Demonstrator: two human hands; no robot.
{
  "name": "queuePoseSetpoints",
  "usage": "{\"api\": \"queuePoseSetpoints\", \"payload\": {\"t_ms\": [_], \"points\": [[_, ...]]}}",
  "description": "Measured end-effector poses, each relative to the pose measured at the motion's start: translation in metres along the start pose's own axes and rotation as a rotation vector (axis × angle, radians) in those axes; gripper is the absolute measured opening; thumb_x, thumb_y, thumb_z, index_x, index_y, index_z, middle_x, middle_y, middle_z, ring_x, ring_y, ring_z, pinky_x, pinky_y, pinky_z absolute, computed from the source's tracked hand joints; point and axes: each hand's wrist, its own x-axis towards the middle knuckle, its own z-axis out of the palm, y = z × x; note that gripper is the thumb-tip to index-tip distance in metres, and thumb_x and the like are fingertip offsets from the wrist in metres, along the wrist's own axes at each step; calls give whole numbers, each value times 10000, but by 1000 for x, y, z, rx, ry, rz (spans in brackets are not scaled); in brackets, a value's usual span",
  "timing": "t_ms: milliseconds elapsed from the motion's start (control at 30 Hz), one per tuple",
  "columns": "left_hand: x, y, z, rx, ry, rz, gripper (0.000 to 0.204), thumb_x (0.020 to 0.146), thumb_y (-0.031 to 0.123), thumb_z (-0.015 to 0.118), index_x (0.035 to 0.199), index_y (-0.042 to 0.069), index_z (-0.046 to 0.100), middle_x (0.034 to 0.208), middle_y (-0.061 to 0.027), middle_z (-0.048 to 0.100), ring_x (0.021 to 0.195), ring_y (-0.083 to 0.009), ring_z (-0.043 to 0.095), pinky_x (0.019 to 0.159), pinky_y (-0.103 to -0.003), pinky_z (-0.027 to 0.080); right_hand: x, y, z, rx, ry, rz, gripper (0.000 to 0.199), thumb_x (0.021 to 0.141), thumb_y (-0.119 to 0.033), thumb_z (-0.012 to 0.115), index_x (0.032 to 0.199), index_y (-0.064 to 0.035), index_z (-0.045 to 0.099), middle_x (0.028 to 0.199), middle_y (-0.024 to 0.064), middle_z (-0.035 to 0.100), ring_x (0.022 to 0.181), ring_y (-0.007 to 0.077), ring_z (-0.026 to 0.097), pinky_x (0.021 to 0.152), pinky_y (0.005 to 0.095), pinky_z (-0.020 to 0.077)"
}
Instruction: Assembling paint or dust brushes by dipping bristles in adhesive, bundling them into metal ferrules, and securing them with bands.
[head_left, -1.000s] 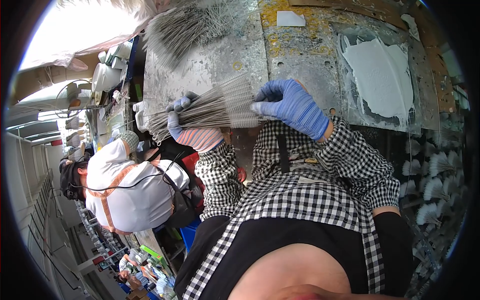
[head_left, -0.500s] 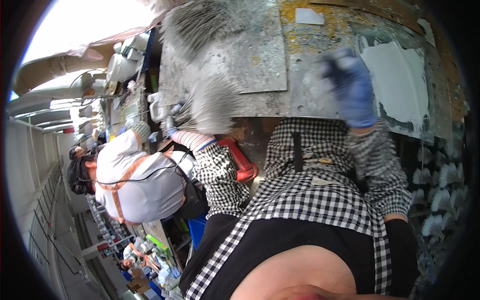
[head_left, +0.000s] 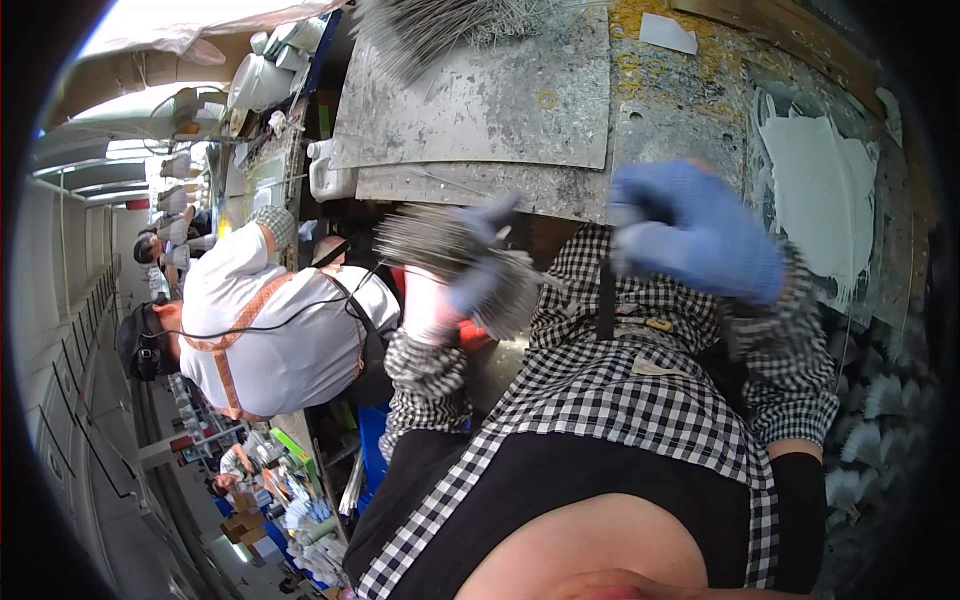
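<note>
My left hand [head_left: 462,285], in a blue and pink glove, grips a bundle of thin grey metal rods [head_left: 455,255] that fans out near the front edge of the metal workbench [head_left: 480,110]. My right hand [head_left: 695,230], in a blue glove, is blurred with motion just right of the bundle, at chest height; its fingers are curled and I cannot tell whether it holds anything. Both sleeves are black-and-white checked.
A second pile of grey rods [head_left: 430,30] lies at the bench's far edge. White paste [head_left: 820,190] is smeared on the right side of the bench. A co-worker in a white shirt [head_left: 270,330] bends at the left. A white jug [head_left: 328,170] stands beside the bench.
Both hands have dropped from the bench top toward my chest. The right hand let go of the bundle and swung right; the left hand kept the rods.
</note>
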Motion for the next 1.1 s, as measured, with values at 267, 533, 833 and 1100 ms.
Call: {"api": "queuePoseSetpoints", "payload": {"t_ms": [267,533,833,1100], "points": [[-17,-5,15,312,-190,-32,399,839,36,726,1221,18,612,1078,-45,706,1000,-127,662,879,-300,536,24,49,60,555,-23,137,303,982,-251,642,1145,-5,573,917,75,702,734,111,668,653,249,543],[85,-59,-97,1663,-297,624,496,639,6,737,1120,67,631,1228,-139,646,1122,-347,624,920,-456,519,11,82,46,424,124,211,369,1000,-361,623,1177,-37,641,936,76,718,716,92,665,636,214,511],[78,-78,-99,1512,-330,716,459,595,90,782,1025,131,627,936,-95,605,956,-319,608,854,-436,497,-7,91,27,372,255,317,328,1003,-313,626,1156,-22,644,924,42,709,730,83,640,659,226,495],[86,5,75,903,-107,860,184,813,142,731,966,67,660,894,-82,707,819,-280,695,680,-353,543,59,-41,-56,-446,509,-1035,413,933,-238,707,1291,-56,608,1205,99,686,1085,235,666,915,385,553]]}}
